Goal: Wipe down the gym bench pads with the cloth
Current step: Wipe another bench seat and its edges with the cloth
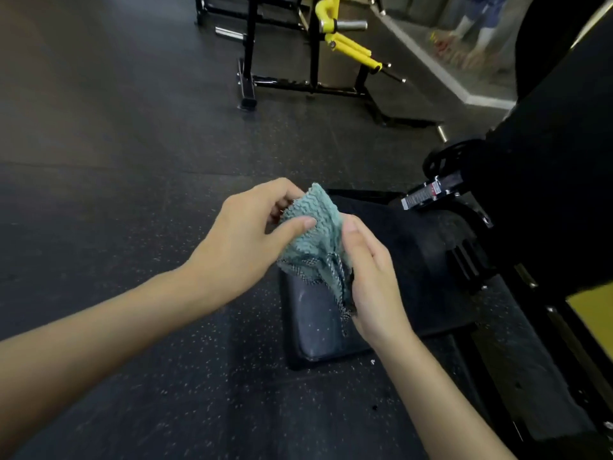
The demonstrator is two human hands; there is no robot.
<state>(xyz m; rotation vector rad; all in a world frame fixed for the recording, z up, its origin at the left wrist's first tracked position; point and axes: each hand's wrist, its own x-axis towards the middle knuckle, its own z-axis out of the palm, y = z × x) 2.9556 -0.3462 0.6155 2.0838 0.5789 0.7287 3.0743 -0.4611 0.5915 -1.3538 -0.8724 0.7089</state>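
A teal waffle-weave cloth [315,234] with a grey patterned edge is bunched up between both hands, above the bench. My left hand [245,240] pinches its upper left part with thumb and curled fingers. My right hand [371,277] grips its right side and hanging lower edge. Under the hands lies the black seat pad [398,260] of the gym bench, dusty and speckled at its near end [315,333]. A tall black back pad [564,144] rises at the right.
The bench's black frame with a yellow panel [593,310] runs along the right. A black and yellow weight machine [318,54] stands on the far floor. Dark speckled rubber flooring [132,161] spreads to the left. A person's legs [481,24] show at the top right.
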